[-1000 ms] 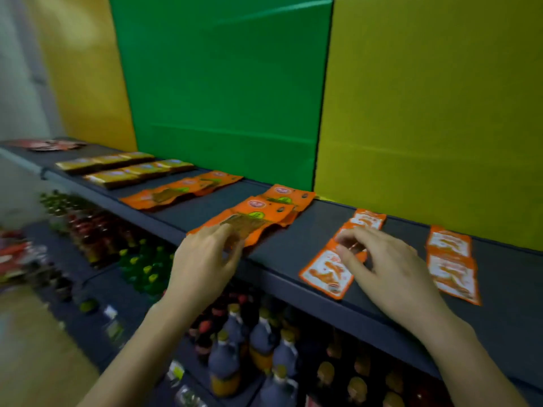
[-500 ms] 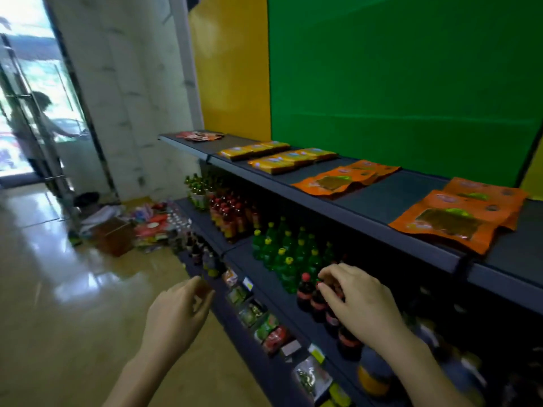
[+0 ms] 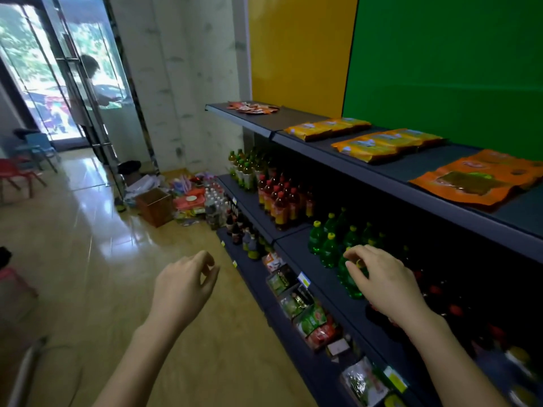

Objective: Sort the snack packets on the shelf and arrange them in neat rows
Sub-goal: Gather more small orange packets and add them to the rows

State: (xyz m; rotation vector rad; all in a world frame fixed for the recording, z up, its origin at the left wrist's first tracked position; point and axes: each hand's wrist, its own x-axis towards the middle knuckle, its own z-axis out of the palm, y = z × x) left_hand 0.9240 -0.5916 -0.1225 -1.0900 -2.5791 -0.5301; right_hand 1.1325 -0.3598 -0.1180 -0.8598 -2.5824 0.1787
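packets point(image 3: 382, 143) lie on top shelf point(image 3: 411, 168), above and beyond both hands, their rows running toward the wall. right hand point(image 3: 382, 280) is nearer; left hand point(image 3: 183, 284) hangs over the floor. both hold nothing, fingers loosely curled.

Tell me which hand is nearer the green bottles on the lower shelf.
Right. The right hand is directly in front of the green bottles, overlapping one in view; the left hand hangs over the floor, off to their left.
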